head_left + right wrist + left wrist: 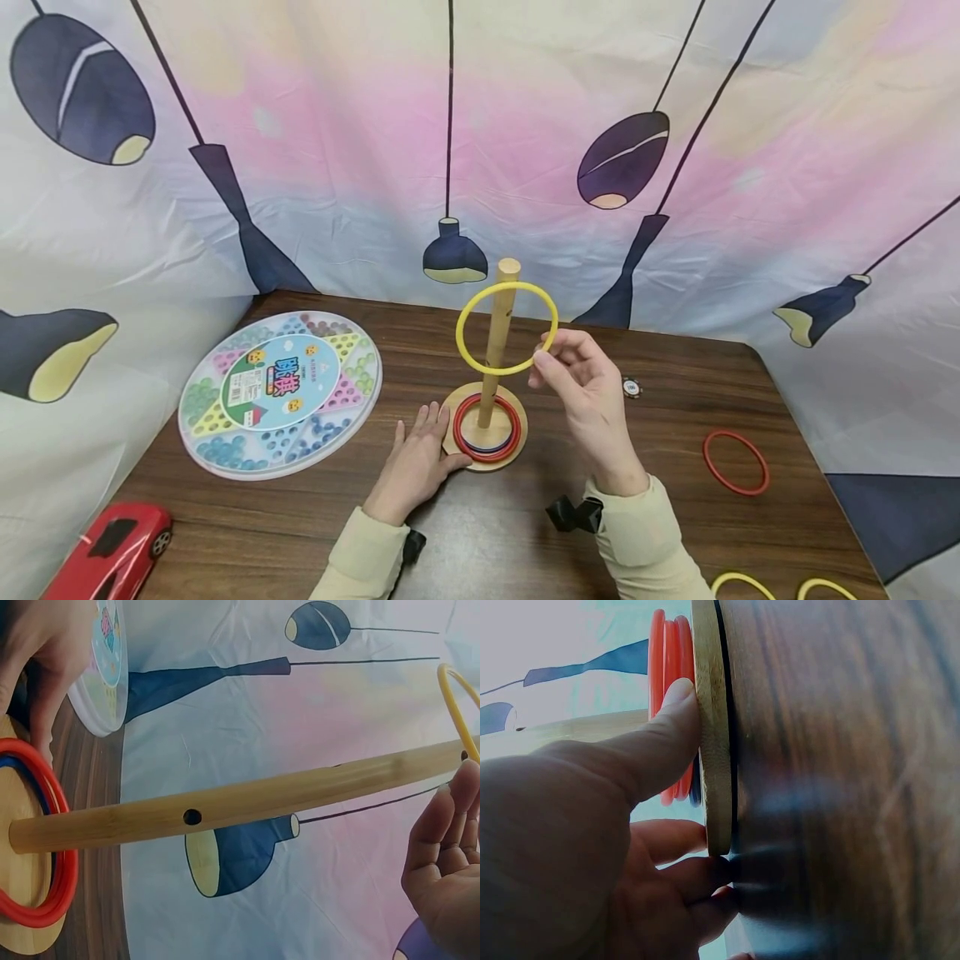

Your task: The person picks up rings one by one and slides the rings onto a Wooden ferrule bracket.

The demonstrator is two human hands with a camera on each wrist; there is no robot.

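A yellow ring (459, 330) is pinched between the thumb and fingers of my right hand (588, 392). It is held up beside the upper part of a wooden post (498, 337); from these views I cannot tell whether it encircles the post. The post stands upright on a round wooden base (500, 431). Several red rings (67, 855) and a dark blue ring (39, 787) lie stacked around its foot. My left hand (416, 462) rests at the base's left side, fingers extended by the edge, its thumb (664, 727) lying over the base against the rings.
A round Chinese checkers set (285, 392) lies on the left of the brown table, with a red toy car (116, 550) nearer me. To the right are a poker chip (632, 387), a red ring (707, 461) and two yellow rings (738, 576). Patterned cloth (375, 167) hangs behind.
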